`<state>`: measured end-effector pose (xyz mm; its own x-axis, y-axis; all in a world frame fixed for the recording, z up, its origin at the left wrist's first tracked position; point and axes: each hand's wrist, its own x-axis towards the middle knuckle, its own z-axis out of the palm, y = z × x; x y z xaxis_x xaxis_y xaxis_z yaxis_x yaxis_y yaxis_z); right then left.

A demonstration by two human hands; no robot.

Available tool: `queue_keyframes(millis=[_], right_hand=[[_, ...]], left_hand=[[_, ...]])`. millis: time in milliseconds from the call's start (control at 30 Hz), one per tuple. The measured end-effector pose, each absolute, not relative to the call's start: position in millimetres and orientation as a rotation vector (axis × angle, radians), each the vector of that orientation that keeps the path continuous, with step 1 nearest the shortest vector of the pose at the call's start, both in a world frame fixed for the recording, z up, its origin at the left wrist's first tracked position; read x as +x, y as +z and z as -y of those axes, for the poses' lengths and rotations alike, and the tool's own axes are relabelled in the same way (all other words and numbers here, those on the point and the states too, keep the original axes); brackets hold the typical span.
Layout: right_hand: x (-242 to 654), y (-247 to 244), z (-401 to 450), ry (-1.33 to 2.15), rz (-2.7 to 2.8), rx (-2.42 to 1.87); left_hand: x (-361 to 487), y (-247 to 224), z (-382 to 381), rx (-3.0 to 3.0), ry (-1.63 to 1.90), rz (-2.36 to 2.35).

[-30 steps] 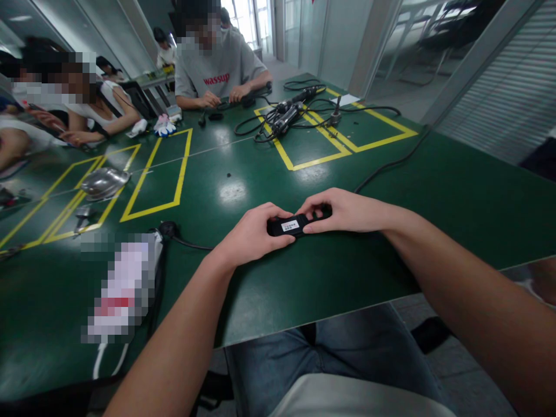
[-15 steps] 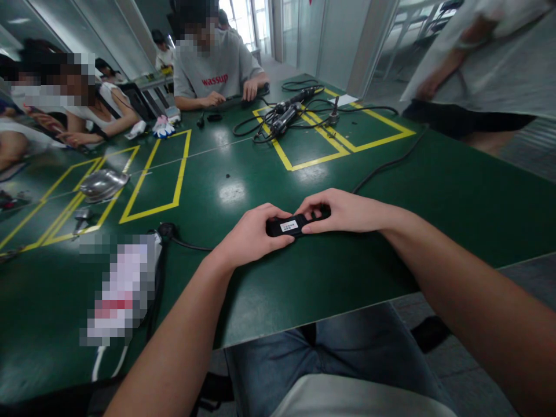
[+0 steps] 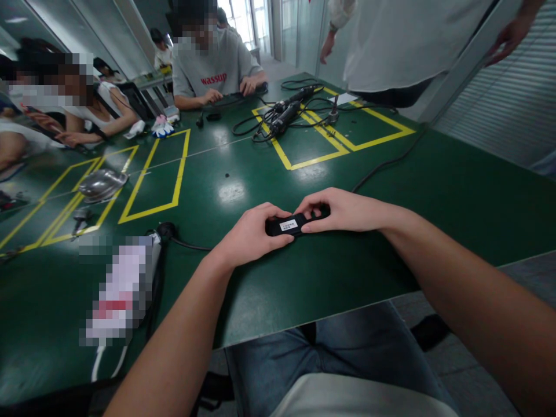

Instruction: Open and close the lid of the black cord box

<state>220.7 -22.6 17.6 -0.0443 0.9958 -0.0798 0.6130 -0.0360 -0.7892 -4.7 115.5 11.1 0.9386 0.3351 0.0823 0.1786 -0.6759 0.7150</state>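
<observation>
A black device (image 3: 299, 223) sits between left hand (image 3: 252, 234) and right hand (image 3: 350, 209), each grip narrowed onto it, over the near part of the green desk (image 3: 282, 295); the step looks like steadying, and moving on calls for even pressure. Its white label (image 3: 288, 225) is illegible; a co-worker's shirt (image 3: 219, 66) reads "wassup"

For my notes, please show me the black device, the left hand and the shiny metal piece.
Black device (image 3: 288, 225): head view, on its labelled face.
Left hand (image 3: 255, 232): head view, on its back.
Shiny metal piece (image 3: 103, 185): head view, middle of its surface.
</observation>
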Motion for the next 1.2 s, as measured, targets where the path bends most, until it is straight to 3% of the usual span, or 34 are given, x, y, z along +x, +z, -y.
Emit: queue_keyframes(millis=[1200], right_hand=[[221.7,17.1,22.4,0.907,1.706,-1.699]], left_hand=[[-4.2,11.7,-115.1,2.339,0.261,-0.361]])
